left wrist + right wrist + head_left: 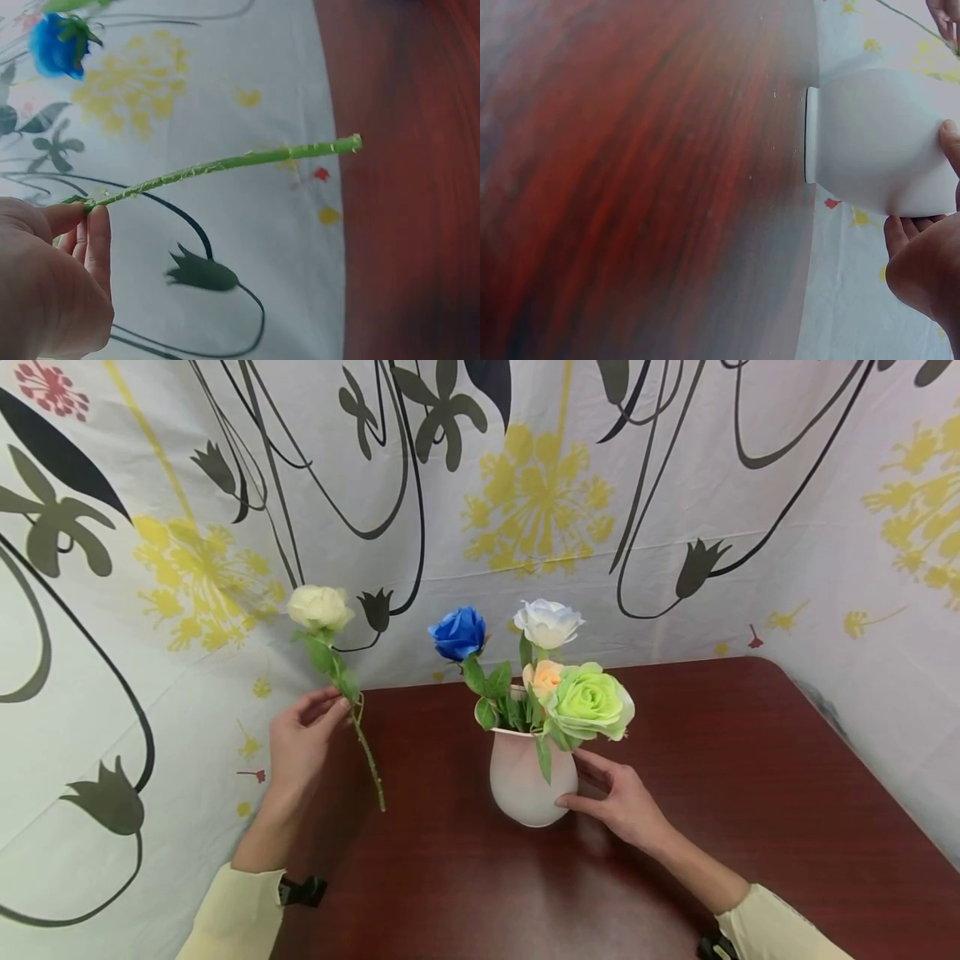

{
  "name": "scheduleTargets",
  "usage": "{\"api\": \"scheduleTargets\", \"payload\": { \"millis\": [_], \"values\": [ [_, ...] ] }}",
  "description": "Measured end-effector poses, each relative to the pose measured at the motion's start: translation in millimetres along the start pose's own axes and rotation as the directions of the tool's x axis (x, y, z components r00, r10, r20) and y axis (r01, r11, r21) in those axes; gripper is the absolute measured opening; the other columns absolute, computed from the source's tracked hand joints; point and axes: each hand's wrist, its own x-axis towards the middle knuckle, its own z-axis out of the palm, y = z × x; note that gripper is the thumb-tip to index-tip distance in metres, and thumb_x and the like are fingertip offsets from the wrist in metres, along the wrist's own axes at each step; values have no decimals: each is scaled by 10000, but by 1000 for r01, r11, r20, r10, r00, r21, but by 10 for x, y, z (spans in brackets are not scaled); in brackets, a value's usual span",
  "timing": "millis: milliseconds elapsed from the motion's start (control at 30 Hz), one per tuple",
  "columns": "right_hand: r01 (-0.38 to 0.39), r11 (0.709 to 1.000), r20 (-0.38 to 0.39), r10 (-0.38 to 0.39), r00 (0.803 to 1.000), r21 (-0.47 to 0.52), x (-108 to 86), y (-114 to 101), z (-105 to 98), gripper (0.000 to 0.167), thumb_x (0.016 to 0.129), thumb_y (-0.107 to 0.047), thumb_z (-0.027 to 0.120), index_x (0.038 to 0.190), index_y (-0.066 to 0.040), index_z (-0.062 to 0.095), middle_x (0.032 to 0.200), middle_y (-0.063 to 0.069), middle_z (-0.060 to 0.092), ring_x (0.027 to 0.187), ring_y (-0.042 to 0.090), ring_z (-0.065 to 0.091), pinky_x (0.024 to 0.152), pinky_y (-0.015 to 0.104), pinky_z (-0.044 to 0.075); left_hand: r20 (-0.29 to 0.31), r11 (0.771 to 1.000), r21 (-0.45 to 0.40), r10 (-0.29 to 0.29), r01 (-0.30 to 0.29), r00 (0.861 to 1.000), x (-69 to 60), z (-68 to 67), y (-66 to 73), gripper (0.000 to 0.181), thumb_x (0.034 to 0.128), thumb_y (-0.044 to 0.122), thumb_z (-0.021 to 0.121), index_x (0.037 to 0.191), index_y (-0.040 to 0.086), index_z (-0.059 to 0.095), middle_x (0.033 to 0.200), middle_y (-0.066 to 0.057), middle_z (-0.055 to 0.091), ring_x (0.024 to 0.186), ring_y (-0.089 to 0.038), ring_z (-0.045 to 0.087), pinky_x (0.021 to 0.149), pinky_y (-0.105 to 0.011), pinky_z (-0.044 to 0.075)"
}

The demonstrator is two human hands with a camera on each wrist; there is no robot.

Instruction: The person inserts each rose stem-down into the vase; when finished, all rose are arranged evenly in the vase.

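Observation:
My left hand pinches the green stem of a cream rose between thumb and fingertips. The rose is held nearly upright left of the vase, its bloom at the top and its bare stem end pointing down. With thumb in front and fingers behind, my right hand holds the right side of a white vase standing on the table. In the vase are a blue rose, a pale blue-white rose, a small peach rose and a large green flower. Their lower stems are hidden inside it.
The dark red-brown wooden table spreads under both hands and far to the right. A white cloth with yellow, grey and black flower prints hangs behind the table and along its left side.

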Motion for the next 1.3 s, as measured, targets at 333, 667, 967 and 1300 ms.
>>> {"api": "scheduleTargets", "payload": {
  "millis": [333,667,967,1300],
  "values": [
    [0,1000,-1,0,1000,1,-5,-5,5,795,855,-172,925,1543,-54,545,1544,164,554,1377,356,564,1033,507,552,22,967,-253,-7,12,1000,-118,256,338,141,988,-46,716,1107,20,680,1010,-52,737,912,-139,731,852,-320,640],
    [4,1000,-5,-4,1000,-2,-8,4,6,791,856,-172,924,1540,-48,546,1545,169,552,1379,357,562,1039,495,550,5,857,-514,-13,13,1000,-154,488,598,182,988,-134,644,1025,44,660,989,-64,739,857,-150,708,776,-277,640],
    [5,1000,-2,-5,1000,6,-1,-6,3,794,851,-164,927,1539,-51,549,1544,167,554,1379,363,564,1033,496,553,32,764,-643,-34,47,999,-191,606,793,179,1013,-130,608,1052,32,672,971,-77,708,804,-170,723,787,-269,639],
    [-3,1000,-1,3,1000,1,4,0,2,797,852,-173,927,1544,-61,546,1538,166,560,1375,355,572,1040,506,547,66,718,-691,-50,82,997,-204,675,894,171,1018,-86,640,1151,3,699,1022,-102,714,870,-219,740,799,-270,639]
  ]
}}
